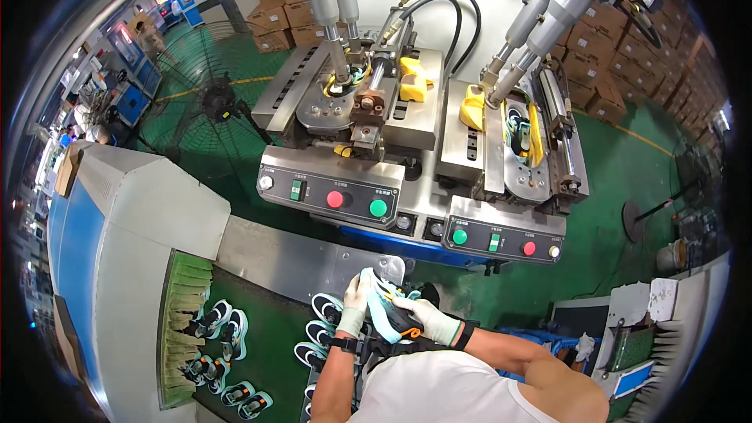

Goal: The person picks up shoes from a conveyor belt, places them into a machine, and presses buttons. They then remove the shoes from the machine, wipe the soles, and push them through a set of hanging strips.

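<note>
A sneaker [381,315] with a pale blue sole, a dark upper and an orange patch is held in front of my body, tilted. My left hand [356,298], in a whitish glove, grips it along its left side. On its other side my gloved right hand [428,318] is closed around the upper; part of those fingers is hidden by the shoe. Just left of my left wrist, several similar sneakers [319,333] stand in a row at the belt's edge. Ahead of my hands is a metal plate [313,262].
Two pressing machines stand ahead, with a left control panel [329,193] and a right control panel [505,233]. A sneaker [518,131] sits in the right press. Several more sneakers [233,334] lie on the green conveyor [270,321] by a bristle curtain [182,329]. A floor fan [218,98] stands back left.
</note>
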The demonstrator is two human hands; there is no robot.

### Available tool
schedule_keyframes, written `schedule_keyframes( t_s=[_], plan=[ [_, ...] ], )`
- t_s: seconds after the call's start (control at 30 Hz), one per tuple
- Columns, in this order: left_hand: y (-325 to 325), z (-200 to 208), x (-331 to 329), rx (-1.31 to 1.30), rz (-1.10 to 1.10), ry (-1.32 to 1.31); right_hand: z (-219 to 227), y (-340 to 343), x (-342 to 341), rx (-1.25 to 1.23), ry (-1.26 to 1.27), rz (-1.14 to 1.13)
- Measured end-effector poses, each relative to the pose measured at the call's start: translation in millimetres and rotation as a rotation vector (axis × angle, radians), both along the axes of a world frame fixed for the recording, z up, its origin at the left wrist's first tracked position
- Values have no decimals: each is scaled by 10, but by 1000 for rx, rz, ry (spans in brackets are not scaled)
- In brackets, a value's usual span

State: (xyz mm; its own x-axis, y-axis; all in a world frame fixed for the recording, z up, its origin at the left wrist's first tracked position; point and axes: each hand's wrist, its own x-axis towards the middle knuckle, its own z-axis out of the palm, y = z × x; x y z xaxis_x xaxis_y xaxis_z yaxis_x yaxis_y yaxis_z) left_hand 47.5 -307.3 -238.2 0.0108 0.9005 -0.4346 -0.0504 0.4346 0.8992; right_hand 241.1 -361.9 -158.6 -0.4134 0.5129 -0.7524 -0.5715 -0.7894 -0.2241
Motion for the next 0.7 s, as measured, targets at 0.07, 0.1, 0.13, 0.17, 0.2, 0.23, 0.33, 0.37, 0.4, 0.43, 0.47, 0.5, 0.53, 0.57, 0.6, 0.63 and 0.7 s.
schedule_keyframes(
  t_s=[0.07, 0.1, 0.13, 0.17, 0.2, 0.23, 0.33, 0.37, 0.4, 0.43, 0.47, 0.5, 0.53, 0.57, 0.6, 0.63, 0.7],
  plan=[
    [-1, 133, 37, 27, 19, -43, -46, -6, 13, 26, -8, 5],
    [-4, 207, 46, 29, 20, -44, -67, -9, 20, 49, -14, 9],
    [9, 395, 68, 48, 20, 19, -63, -10, 26, 49, -15, 10],
    [30, 531, 66, 69, 22, 83, -18, -9, 22, 105, -36, 18],
    [59, 578, 43, 70, 25, 83, 36, -10, 20, 160, -57, 25],
    [80, 620, -10, 149, 27, 112, 213, 13, 11, 192, -56, 47],
    [261, 1184, 116, 302, -5, 139, 416, 70, 112, 355, 10, -7],
    [316, 1460, 174, 374, -23, 146, 446, 93, 205, 397, -79, 55],
    [385, 1620, 153, 441, -93, 171, 642, 143, 232, 424, -36, 25],
    [461, 1710, 179, 498, -106, 98, 890, 236, 252, 456, 10, -9],
    [566, 1829, 170, 487, -151, 24, 1072, 350, 251, 504, -57, -64],
    [684, 1940, 164, 476, -197, -55, 1158, 455, 323, 489, -40, -74],
    [850, 2014, 148, 618, -237, -45, 1193, 557, 440, 488, -43, -43],
    [1049, 2159, 121, 647, -315, -27, 1200, 648, 559, 483, -48, -17],
    [1251, 2258, 98, 702, -280, 73, 1259, 747, 611, 490, -47, -46],
    [1472, 2347, 111, 758, -250, 168, 1208, 857, 726, 535, -64, -35],
    [1904, 2563, 209, 617, -154, 222, 1039, 1011, 894, 558, -119, -163]
  ],
)
